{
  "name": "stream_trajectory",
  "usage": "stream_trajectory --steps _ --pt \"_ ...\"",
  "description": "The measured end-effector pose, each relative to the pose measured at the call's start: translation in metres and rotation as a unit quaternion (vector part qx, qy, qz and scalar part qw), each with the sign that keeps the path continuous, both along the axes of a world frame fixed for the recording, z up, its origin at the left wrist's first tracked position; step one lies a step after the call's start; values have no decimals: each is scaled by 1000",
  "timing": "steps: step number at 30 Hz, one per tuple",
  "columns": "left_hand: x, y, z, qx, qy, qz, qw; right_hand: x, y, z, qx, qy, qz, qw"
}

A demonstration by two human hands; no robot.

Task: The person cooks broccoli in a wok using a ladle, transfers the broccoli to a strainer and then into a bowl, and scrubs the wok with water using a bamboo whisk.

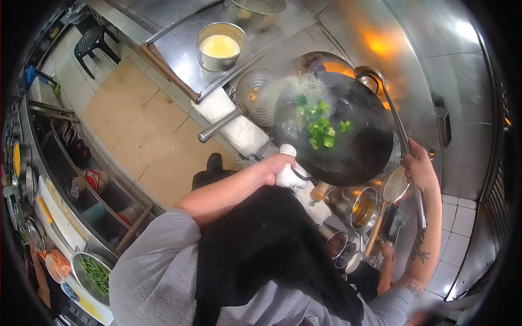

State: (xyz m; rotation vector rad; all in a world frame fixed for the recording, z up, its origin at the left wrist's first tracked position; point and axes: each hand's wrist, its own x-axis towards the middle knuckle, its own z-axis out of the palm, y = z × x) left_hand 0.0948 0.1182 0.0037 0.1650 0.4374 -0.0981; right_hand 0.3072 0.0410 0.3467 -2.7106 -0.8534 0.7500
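A black wok [348,157] with steam rising over it holds green vegetable pieces [321,127] near its middle. My left hand [278,167] is closed round a white cloth [291,176] at the wok's near handle. On the right, my right hand [418,165] grips the long metal handle of a ladle [397,117]. The ladle's bowl is beyond the wok's far right rim, apart from the vegetables. Left of the wok lies a perforated strainer [254,98] with a thick metal handle.
A metal pot [218,61] of pale yellow liquid stands on the steel counter [182,57]. Flames glow behind the wok. Right of my apron are sauce containers [363,209] and a co-worker's hand [387,252]. A colander of green beans [95,274] is at lower left.
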Motion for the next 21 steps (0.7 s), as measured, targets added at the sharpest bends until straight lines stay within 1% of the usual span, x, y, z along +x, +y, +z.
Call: stream_trajectory --steps 2,5,7,12,15,18,21 --pt "-1 2 1 -13 -13 5 1000 -3 3 -1 0 -16 -6 1000" --pt "-6 7 12 -18 29 1 999 -5 8 3 -4 -11 -1 1000" --pt "-4 8 1 -21 14 -11 1000 -6 13 6 -11 -1 9 1000" --pt "-10 10 2 -33 -15 -6 999 -13 25 13 -24 1 26 999" --pt "-15 11 1 -55 -50 4 997 -16 35 16 -44 -28 27 998" --pt "-19 11 -1 -76 -76 8 994 -13 49 20 -66 -38 74 994" --pt "-22 12 -4 -93 -97 8 991 -23 65 30 -86 -63 96 990"
